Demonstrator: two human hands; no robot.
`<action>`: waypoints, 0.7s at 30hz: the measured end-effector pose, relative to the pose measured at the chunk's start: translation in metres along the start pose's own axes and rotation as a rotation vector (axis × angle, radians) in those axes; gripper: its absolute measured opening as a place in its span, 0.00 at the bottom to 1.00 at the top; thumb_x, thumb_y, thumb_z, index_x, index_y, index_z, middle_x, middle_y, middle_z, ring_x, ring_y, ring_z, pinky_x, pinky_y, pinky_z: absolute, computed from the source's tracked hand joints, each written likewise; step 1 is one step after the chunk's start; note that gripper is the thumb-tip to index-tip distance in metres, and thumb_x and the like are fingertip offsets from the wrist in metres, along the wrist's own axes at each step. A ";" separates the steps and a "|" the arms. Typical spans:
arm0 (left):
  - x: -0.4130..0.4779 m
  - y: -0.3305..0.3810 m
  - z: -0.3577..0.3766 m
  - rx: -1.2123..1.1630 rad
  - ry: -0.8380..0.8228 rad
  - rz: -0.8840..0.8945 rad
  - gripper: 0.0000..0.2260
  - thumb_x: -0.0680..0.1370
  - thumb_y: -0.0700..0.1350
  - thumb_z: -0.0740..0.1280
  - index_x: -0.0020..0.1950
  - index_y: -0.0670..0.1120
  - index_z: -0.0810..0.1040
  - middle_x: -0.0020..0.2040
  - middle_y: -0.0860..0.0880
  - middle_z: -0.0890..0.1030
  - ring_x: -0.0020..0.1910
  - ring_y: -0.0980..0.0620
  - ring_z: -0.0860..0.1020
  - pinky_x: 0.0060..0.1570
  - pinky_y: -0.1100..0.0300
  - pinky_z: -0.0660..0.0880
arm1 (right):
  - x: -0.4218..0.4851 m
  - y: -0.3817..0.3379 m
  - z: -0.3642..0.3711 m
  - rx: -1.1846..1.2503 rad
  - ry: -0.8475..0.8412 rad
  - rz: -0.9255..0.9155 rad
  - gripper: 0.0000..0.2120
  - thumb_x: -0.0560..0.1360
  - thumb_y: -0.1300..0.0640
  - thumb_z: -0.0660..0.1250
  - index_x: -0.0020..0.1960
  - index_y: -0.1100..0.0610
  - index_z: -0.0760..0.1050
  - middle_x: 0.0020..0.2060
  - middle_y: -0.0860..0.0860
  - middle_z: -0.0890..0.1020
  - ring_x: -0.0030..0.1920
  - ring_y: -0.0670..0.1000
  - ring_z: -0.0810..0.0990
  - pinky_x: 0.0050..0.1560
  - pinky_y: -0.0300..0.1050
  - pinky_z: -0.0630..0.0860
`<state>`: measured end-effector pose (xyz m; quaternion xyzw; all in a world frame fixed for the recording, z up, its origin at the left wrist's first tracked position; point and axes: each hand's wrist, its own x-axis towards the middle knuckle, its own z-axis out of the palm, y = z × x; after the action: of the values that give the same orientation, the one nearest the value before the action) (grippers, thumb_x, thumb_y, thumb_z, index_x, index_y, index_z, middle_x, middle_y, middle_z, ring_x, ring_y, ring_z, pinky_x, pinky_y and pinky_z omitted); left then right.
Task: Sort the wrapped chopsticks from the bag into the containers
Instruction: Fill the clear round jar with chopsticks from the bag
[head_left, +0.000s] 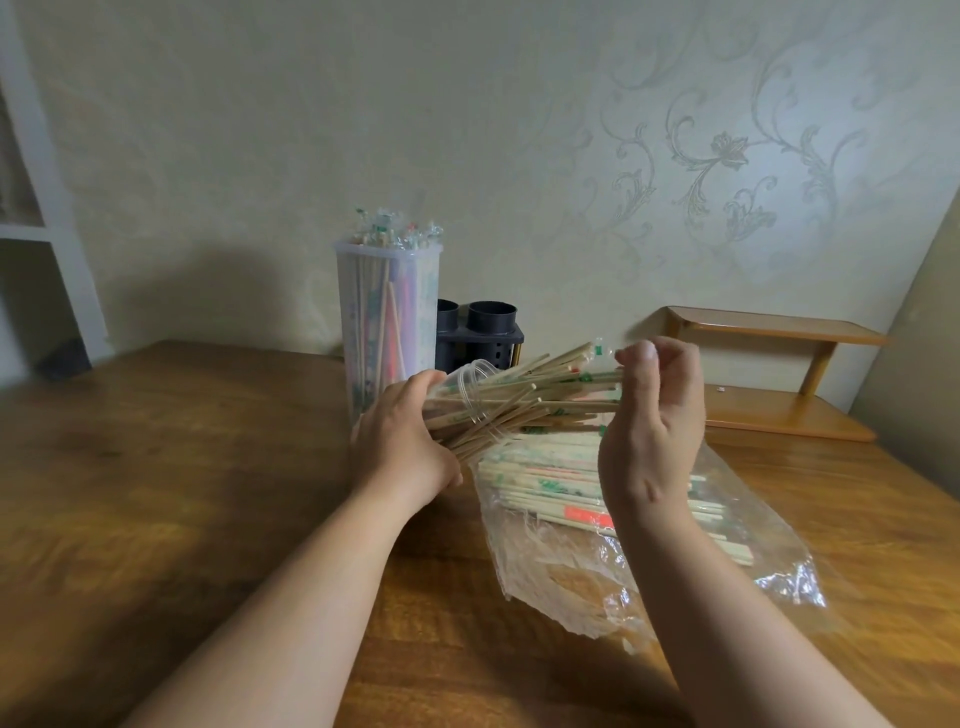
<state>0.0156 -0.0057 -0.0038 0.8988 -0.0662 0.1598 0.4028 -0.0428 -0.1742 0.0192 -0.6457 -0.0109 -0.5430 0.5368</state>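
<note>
Looks roughly midway: tall container (387, 322) full, black holder (483, 332) seemingly empty, plenty left in bag (571, 571), left hand (400, 441) gripping tilted cup (462, 383) of chopsticks (545, 395), right hand (649, 431) pinching their tips.

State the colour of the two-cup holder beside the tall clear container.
The holder is black, which shows best in the head view.

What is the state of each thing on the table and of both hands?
Cup: tilted sideways, holding chopsticks, gripped by left hand.
Right hand: pinches chopstick ends.
Tall container: upright, full.
Black holder: upright, contents hidden.
Bag: lying flat, chopsticks inside.
</note>
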 end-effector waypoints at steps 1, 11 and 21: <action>0.000 -0.001 0.000 -0.006 0.000 0.005 0.45 0.60 0.37 0.81 0.71 0.60 0.66 0.70 0.56 0.70 0.69 0.48 0.67 0.69 0.47 0.68 | 0.000 0.002 0.000 -0.077 -0.024 -0.028 0.15 0.78 0.43 0.53 0.47 0.50 0.73 0.41 0.43 0.77 0.43 0.38 0.73 0.43 0.34 0.69; -0.001 -0.002 -0.001 0.026 -0.008 0.063 0.45 0.60 0.38 0.81 0.72 0.58 0.66 0.70 0.56 0.70 0.69 0.49 0.67 0.68 0.52 0.66 | 0.002 0.010 0.003 -0.385 -0.373 0.029 0.23 0.81 0.43 0.51 0.63 0.50 0.79 0.75 0.49 0.66 0.73 0.50 0.66 0.69 0.58 0.68; -0.002 -0.003 -0.002 0.034 -0.008 0.079 0.45 0.61 0.39 0.81 0.73 0.58 0.66 0.70 0.56 0.70 0.69 0.49 0.66 0.68 0.53 0.64 | 0.005 0.012 0.001 -0.357 -0.546 0.053 0.24 0.80 0.39 0.50 0.69 0.47 0.73 0.76 0.47 0.63 0.69 0.43 0.65 0.68 0.50 0.67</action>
<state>0.0144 -0.0018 -0.0051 0.9028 -0.1005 0.1731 0.3806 -0.0329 -0.1813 0.0150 -0.8515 -0.0424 -0.3289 0.4062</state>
